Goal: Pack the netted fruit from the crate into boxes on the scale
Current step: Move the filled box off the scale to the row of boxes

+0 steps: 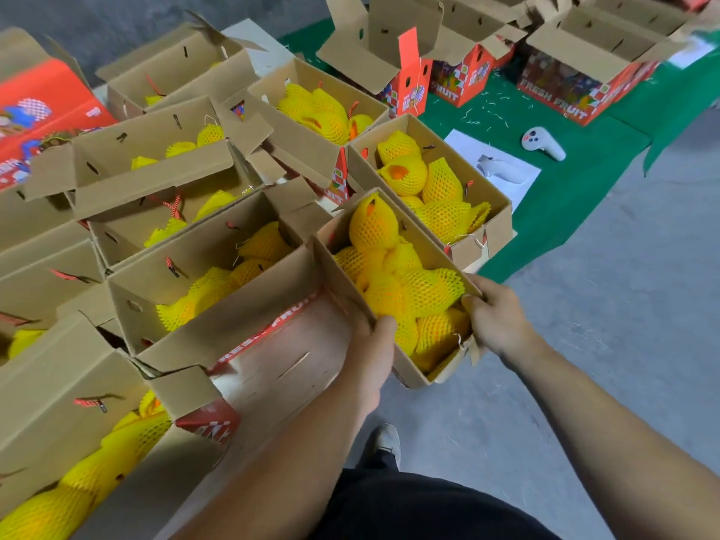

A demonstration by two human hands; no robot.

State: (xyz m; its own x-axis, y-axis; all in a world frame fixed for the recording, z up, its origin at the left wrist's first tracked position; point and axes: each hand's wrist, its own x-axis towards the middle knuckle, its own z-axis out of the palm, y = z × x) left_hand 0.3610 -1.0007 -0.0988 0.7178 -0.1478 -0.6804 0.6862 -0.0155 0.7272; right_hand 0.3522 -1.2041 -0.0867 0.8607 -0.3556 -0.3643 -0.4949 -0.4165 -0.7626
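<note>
1. An open cardboard box (413, 378), brown inside with red print outside, is held tilted above the grey floor (623, 325), beside other filled boxes.
2. It is filled with orange fruit in yellow foam netting (420, 294).
3. Its left wall is gripped by the left hand (370, 356); its right rim is pinched by the right hand (495, 317).

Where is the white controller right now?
In the head view, the white controller lies upper right on the green mat, just right of a white sheet and in front of the empty red boxes.

Your left hand (370, 356) and right hand (496, 315) grip an open box (413, 374) of netted fruit (405, 290) among other filled boxes (218, 305).
</note>
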